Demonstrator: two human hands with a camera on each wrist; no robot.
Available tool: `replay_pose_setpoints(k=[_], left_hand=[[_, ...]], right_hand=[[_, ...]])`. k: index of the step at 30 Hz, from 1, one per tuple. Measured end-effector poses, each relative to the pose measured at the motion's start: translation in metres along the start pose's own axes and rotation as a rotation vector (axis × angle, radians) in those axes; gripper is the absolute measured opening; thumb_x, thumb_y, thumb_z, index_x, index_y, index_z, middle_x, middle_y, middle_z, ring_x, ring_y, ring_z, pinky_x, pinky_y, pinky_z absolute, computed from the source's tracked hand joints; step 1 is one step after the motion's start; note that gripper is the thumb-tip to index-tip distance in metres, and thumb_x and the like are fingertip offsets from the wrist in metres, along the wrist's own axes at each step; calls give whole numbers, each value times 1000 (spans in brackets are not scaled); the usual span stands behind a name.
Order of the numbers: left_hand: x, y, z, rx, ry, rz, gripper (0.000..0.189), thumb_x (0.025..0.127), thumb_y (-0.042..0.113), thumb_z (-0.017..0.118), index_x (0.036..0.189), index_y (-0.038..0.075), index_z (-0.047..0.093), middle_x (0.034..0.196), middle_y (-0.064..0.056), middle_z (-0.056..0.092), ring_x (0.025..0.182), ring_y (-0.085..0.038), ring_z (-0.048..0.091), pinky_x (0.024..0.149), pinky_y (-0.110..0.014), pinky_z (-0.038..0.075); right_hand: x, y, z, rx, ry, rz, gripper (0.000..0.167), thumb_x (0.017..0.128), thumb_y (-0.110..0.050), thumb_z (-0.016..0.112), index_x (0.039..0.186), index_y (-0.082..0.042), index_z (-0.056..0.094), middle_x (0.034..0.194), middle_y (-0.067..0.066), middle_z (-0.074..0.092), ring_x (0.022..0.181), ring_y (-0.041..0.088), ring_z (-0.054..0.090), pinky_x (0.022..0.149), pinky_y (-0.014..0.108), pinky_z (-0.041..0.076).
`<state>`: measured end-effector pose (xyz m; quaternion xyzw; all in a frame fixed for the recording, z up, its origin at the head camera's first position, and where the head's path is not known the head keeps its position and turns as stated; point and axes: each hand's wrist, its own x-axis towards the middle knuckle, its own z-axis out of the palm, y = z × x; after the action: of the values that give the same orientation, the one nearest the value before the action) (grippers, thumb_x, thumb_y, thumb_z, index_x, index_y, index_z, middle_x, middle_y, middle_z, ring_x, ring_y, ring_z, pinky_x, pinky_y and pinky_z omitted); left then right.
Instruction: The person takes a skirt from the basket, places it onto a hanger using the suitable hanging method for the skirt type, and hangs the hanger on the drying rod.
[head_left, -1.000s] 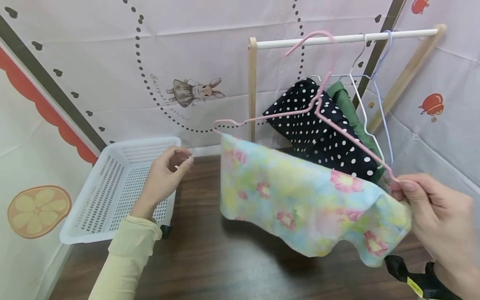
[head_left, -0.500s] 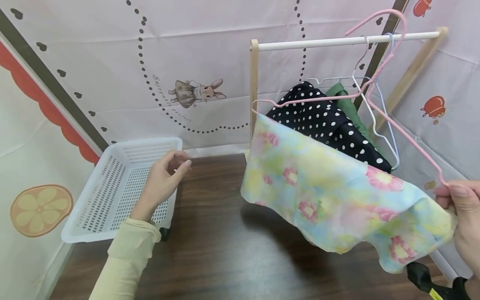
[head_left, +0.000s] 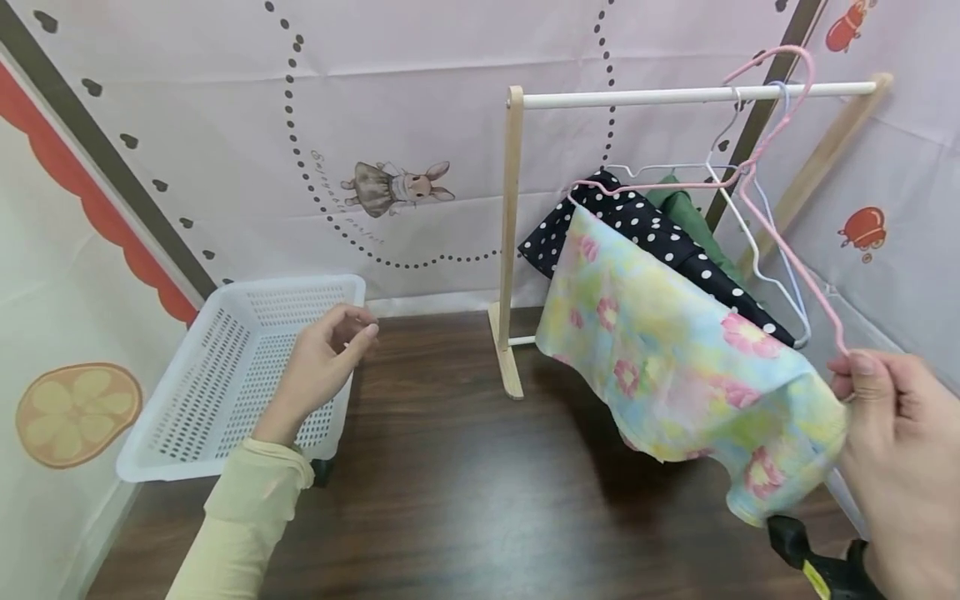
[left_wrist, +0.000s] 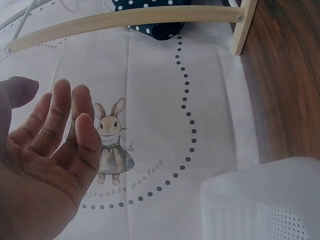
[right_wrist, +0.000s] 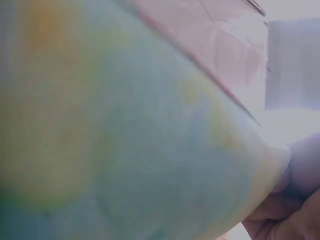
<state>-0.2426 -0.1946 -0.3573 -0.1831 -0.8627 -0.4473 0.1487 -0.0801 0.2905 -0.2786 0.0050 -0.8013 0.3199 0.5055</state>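
Observation:
My right hand (head_left: 892,425) pinches the right end of a pink hanger (head_left: 783,123). From the hanger hangs a cloth with pink flowers on yellow and blue (head_left: 675,350); it fills most of the right wrist view. The hanger's hook overlaps the right part of the white rail (head_left: 622,101) in the head view. Over by the white basket (head_left: 161,471), my left hand (head_left: 318,362) holds nothing, its fingers loosely bent, as the left wrist view also shows (left_wrist: 55,140).
On the wooden-ended rack (head_left: 512,242) hang a black polka-dot cloth (head_left: 637,218) and a green cloth (head_left: 693,215), with a white hanger (head_left: 738,218) and a bluish one behind the floral cloth. Printed fabric walls (head_left: 450,50) enclose the dark wooden floor (head_left: 420,467).
The right hand has carried the pink hanger and floral cloth rightward, then slightly back left, and its hook has dropped toward the rail. The left hand stays nearly still.

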Motion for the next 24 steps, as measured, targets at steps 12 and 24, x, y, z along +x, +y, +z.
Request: replay_pose_setpoints(k=[12,24], left_hand=[[-4,-1,0,-54,-33,-22,22,100,28,57,111,9,60,84,-10,68,75,-25,66,61,-26,52],[-14,4,-1,-25,-52,-70,22,101,28,54,111,9,59,86,-13,67,73,-19,64,61,-29,53]], right_hand=[[0,-8,69,-161,60,-30,28,100,-17,56,87,5,66,75,20,64,70,39,60,62,45,36],[-17,-11,135,-156,53,-51,30,102,-18,51,90,8,59,75,22,55,68,48,56,56,59,39]])
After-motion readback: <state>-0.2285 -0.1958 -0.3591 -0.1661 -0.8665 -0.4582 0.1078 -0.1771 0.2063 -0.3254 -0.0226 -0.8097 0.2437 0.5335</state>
